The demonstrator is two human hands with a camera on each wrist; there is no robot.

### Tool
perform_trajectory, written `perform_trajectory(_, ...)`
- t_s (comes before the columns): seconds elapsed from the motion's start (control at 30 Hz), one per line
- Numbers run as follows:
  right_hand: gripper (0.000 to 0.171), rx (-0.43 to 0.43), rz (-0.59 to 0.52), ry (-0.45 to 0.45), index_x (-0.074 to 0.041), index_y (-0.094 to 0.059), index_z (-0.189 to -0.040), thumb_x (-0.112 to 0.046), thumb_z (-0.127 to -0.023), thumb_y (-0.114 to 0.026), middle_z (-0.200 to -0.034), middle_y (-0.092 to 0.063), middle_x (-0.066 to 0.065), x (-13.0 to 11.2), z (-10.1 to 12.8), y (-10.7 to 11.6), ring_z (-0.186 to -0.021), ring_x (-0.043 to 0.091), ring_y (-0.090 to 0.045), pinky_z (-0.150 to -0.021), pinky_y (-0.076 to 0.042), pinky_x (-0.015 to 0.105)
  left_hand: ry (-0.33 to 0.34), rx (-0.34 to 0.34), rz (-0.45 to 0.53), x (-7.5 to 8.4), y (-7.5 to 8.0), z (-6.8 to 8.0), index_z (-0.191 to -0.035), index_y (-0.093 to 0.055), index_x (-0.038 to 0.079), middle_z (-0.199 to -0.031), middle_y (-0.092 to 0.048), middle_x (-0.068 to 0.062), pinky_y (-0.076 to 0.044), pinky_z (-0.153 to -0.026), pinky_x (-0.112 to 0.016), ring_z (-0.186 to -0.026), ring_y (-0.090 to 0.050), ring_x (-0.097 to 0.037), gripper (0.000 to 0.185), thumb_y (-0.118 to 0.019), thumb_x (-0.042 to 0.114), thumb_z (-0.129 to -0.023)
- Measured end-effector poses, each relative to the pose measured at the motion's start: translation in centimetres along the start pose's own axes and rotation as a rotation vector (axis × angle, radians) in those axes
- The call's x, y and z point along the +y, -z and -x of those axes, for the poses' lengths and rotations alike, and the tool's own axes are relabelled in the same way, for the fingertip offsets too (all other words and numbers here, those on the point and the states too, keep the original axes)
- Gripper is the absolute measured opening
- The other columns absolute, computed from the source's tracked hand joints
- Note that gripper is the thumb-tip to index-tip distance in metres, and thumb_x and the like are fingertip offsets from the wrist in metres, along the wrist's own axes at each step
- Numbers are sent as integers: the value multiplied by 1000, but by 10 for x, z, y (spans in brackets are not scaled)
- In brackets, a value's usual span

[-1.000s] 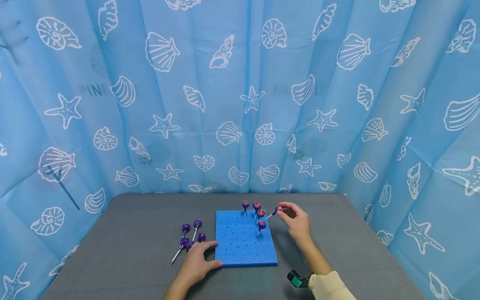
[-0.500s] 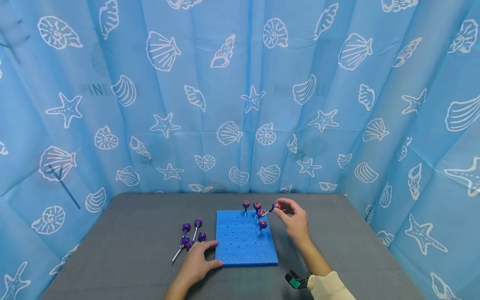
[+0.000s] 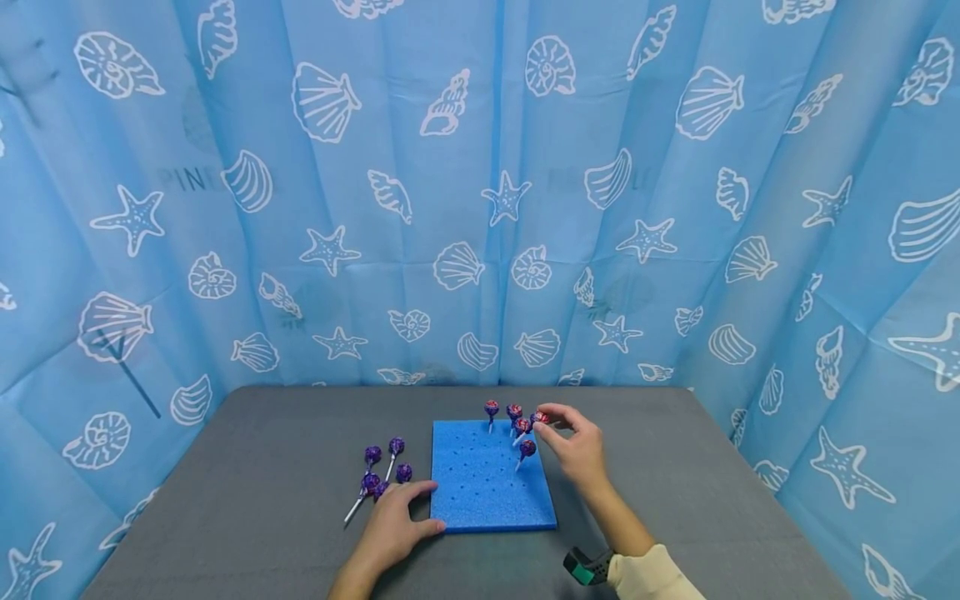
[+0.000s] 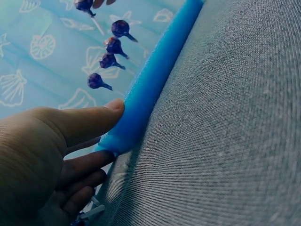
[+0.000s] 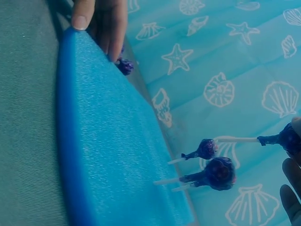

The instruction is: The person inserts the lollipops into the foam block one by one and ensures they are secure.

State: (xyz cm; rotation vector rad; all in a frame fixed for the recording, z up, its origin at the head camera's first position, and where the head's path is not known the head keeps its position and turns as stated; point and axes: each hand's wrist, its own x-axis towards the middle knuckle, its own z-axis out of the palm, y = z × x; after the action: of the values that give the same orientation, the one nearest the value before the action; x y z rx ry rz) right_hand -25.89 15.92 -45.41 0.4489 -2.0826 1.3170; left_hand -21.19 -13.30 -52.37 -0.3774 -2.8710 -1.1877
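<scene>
My right hand [image 3: 577,446] pinches a lollipop [image 3: 539,419] by its wrapped head, above the right side of the blue foam board [image 3: 487,492]. In the right wrist view its white stick [image 5: 237,140] points toward the board; whether the tip touches is unclear. Several purple-and-red lollipops [image 3: 527,449] stand in the foam along its back and right side. With thumb and index finger, my left hand [image 3: 393,525] touches the board at its near left corner; the thumb [image 4: 89,120] lies fairly straight. Small holes dot the board's surface.
Several purple-wrapped lollipops [image 3: 371,483] lie on the grey table [image 3: 285,467] left of the board, some partly behind the left hand. A blue shell-patterned curtain [image 3: 480,208] hangs behind the table. A black band with a green patch [image 3: 585,567] is near the right wrist.
My right hand has moved left with the lollipop, bringing it from beside the board to close by the standing ones. The left hand and board stay put.
</scene>
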Motion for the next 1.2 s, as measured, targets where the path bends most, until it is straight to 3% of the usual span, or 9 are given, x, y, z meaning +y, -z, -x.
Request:
perform_trajectory(0.13, 19, -18, 10, 13, -2, -71, -100, -5, -82, -77, -94, -70, 4, 3, 3, -3, -88, 22, -62, -77, -50, 46, -3, -1, 2, -1, 0, 0, -126, -64, 15, -127, -61, -10, -40, -93, -57, -114, -52, -32, 60, -82, 41, -74)
perform_trajectory(0.4, 21, -33, 84, 37, -4, -73, -99, -4, -79, -80, -94, -70, 3, 7, 10, -10, -91, 19, -60, -80, -49, 37, 4, -6, 12, -1, 0, 0, -126, -64, 15, -128, -61, -10, -40, -94, -57, -114, -52, -33, 61, -82, 42, -75)
perform_trajectory(0.67, 22, -88, 145, 27, -8, -74, -101, -8, -80, -80, -99, -70, 1, 7, 20, -13, -97, 20, -59, -82, -51, 49, -24, 7, -9, 0, 0, -1, -125, -64, 13, -125, -62, -11, -40, -93, -57, -113, -52, -33, 60, -82, 40, -75)
perform_trajectory(1.2, 22, -122, 186, 93, -7, -75, -98, -7, -77, -82, -96, -69, -3, 13, 33, -19, -94, 15, -57, -78, -52, 40, -43, 23, -23, -1, -2, -1, -124, -65, 12, -124, -63, -12, -40, -93, -57, -113, -53, -34, 60, -83, 39, -74)
